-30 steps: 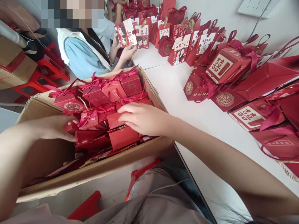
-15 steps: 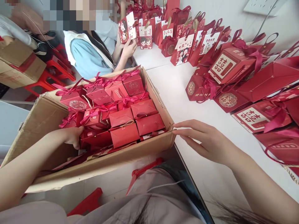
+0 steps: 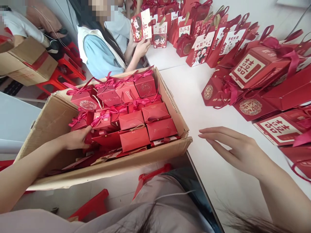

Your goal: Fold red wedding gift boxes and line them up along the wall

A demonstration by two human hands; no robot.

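A cardboard box (image 3: 114,170) beside the white table (image 3: 191,97) is packed with several small red gift boxes (image 3: 134,139), some tied with pink ribbons. My left hand (image 3: 77,138) reaches into the box's left side, its fingers curled against a red gift box (image 3: 107,139) there. My right hand (image 3: 236,150) hovers over the table just right of the cardboard box's corner, fingers stretched out and holding nothing.
Many red gift bags and boxes (image 3: 250,64) crowd the table's right and far side. A person in a blue top (image 3: 102,55) sits across, holding a red bag (image 3: 141,24). Red stools (image 3: 65,69) and another carton (image 3: 26,63) stand at left.
My right hand left the gift boxes inside the cardboard box and moved right, out over the table. My left hand stayed at the box's left side. The view shifted slightly left.
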